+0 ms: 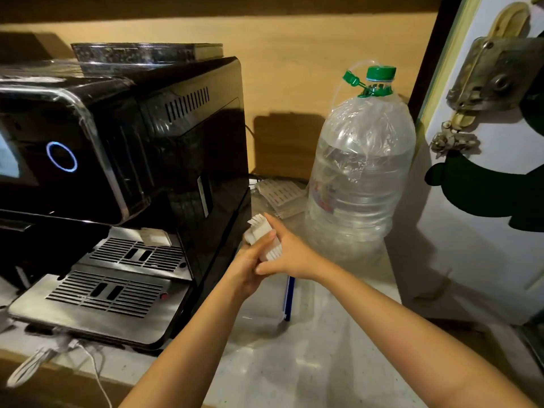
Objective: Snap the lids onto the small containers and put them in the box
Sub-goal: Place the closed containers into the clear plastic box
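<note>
the black coffee machine (123, 160) fills the left of the counter (323, 363), its steel drip tray (97, 298) jutting toward the person. to the right stands a big clear water bottle (359, 178) with a green cap, and behind the gap between the two lies a flat stack of pale slotted pieces (279, 195). a clear plastic box (265, 307) with a blue clip on its edge sits on the counter just below the hands.

both hands meet over that gap. the left hand (247, 272) cups a small white ribbed container (263, 238) from beneath, fingers curled round it; the right hand (290, 254) lies on top with fingers stretched along it, pressing down. whether a lid is already seated i cannot tell, since the hands hide most of it.

the likely trouble: pressing off-centre would let one edge of the lid pop up while the other catches, or the slick little piece could squirt out of the grip and drop behind the machine or against the bottle. the hands work close to the machine's side panel, so a slip sideways would knock it. the box looks nearly see-through on a pale counter, so a careless drop could miss its opening. the bottle crowds the right and the drip tray the left, leaving a narrow lane down to the box
</note>
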Motion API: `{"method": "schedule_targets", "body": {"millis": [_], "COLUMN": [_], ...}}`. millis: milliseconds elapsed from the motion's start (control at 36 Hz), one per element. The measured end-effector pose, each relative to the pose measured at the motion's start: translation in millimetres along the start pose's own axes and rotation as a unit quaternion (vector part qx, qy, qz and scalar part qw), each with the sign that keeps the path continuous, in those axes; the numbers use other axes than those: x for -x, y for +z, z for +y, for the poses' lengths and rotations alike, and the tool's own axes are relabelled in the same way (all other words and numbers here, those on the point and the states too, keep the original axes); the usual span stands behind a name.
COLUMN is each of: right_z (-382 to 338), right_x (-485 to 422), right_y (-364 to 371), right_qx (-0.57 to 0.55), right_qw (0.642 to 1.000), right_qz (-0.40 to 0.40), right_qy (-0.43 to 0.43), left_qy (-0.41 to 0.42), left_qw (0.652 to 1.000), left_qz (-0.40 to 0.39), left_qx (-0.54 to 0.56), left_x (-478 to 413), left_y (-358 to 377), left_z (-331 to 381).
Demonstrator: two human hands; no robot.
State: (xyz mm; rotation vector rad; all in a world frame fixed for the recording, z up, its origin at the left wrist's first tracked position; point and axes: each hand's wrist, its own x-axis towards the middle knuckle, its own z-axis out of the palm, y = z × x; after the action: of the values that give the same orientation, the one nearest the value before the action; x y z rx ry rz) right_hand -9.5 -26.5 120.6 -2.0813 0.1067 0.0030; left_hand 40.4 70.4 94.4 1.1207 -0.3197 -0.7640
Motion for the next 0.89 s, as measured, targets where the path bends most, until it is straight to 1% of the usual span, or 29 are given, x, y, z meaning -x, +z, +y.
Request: {"method": "schedule_targets", "body": {"millis": [111,194,250,389,472,583,667,778,833,889], "right_z": [1,4,7,20,29,40,49,60,64,66], "right_x": [-4,-7,-10,-18,-25,-33,-39,-50,-56,-60], "right_y": [1,-3,-6,-9,-9,-11,-13,-15,-14,-12], "right_qx": [-0.077,-0.107,-0.152,-0.313,-0.362,-0.380,-0.381,-0.322,-0.281,-0.216], "right_qw": [0.997,0.994,0.988,0.949,0.930,0.920,0.919,0.935,0.944,0.959], "right_qz": [-0.004,0.003,0.006,-0.028,-0.050,-0.056,-0.034,0.016,0.028,0.029], "right_qy": [-0.005,-0.015,-0.005,0.023,0.050,0.080,0.095,0.148,0.171,0.180], "left_qy": [0.011,0.022,0.025,0.014,-0.004,-0.028,-0.046,-0.059,-0.067,-0.079], "left_qw": [0.999,0.998,0.997,0.997,0.996,0.991,0.982,0.962,0.953,0.944], "left_qz": [0.028,0.036,0.037,0.047,0.061,0.113,0.167,0.215,0.227,0.230], "left_qx": [-0.033,-0.051,-0.064,-0.066,-0.071,-0.070,-0.073,-0.155,-0.190,-0.223], "left_x": [-2,-1,0,3,2,-4,-10,-16,-20,-23], "left_y": [-11,-19,-24,-32,-37,-44,-49,-49,-49,-49], "left_z": [0,-1,-3,-10,-13,-18,-21,-23,-25,-28]}}
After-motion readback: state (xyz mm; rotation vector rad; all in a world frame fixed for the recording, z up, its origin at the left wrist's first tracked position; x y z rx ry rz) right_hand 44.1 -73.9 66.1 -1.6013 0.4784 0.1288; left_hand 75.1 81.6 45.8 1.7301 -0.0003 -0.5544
